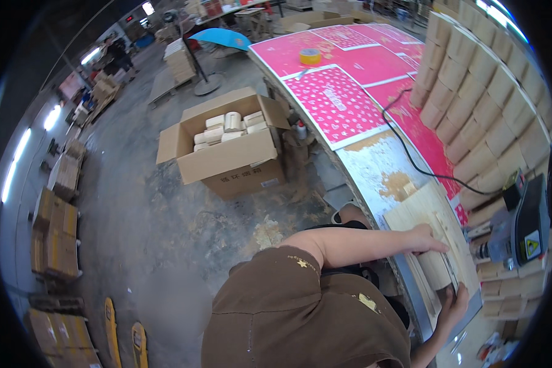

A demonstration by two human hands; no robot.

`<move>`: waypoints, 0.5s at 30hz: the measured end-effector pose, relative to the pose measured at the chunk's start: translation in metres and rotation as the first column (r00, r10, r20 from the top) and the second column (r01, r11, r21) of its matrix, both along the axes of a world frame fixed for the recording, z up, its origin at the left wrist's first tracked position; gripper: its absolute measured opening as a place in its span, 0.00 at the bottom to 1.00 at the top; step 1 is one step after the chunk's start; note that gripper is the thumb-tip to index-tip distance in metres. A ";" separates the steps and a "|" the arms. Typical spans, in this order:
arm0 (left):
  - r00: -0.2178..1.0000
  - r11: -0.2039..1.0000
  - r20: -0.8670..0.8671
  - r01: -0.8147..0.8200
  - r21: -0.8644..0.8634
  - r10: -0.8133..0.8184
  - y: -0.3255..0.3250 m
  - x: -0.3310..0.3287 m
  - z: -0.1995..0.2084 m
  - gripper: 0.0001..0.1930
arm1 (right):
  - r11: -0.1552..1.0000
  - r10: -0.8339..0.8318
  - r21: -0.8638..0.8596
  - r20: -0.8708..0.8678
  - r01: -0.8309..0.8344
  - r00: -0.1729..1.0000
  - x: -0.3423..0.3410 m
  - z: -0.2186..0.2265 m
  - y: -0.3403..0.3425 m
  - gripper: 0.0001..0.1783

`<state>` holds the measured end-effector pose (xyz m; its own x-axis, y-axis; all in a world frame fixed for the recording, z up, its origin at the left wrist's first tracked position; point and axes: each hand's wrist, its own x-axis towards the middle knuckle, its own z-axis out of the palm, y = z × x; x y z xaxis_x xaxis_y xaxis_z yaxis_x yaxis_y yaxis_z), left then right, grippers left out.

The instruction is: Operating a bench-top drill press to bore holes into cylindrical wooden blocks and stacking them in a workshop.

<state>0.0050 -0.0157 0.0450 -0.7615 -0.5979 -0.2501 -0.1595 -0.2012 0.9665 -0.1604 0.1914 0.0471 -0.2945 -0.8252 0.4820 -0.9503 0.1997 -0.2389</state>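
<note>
At the table's near right end, a pale wooden block (434, 270) with a rounded side lies on a flat wooden board (411, 211). My left hand (424, 239) reaches across from the left and grips the block's far end, fingers pointing right. Around its near end, my right hand (457, 305) is closed, with the thumb up against the wood; some of its fingers are hidden. A thin dark strip or gap runs along the right side of the block. Wooden strips (420, 282) lie along its left side.
Stacked wooden blocks (472, 86) form a wall on the right, beside a dark machine (530, 227) with a yellow warning label. A black cable (405, 147) crosses the pink-covered table (374, 67); yellow tape (310, 56) sits there. An open carton (227, 165) of wooden pieces stands left.
</note>
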 end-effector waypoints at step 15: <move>0.739 0.738 0.137 -0.671 0.070 0.659 -0.055 0.220 -0.038 0.25 | 0.969 -0.088 0.239 0.074 0.069 0.993 0.022 0.028 -0.003 0.18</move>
<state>0.2247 -0.0706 0.0070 -0.1477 -0.9073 -0.3936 -0.0363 -0.3927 0.9189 -0.1386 0.1879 0.0753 -0.3937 -0.8853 0.2476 -0.9082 0.3330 -0.2535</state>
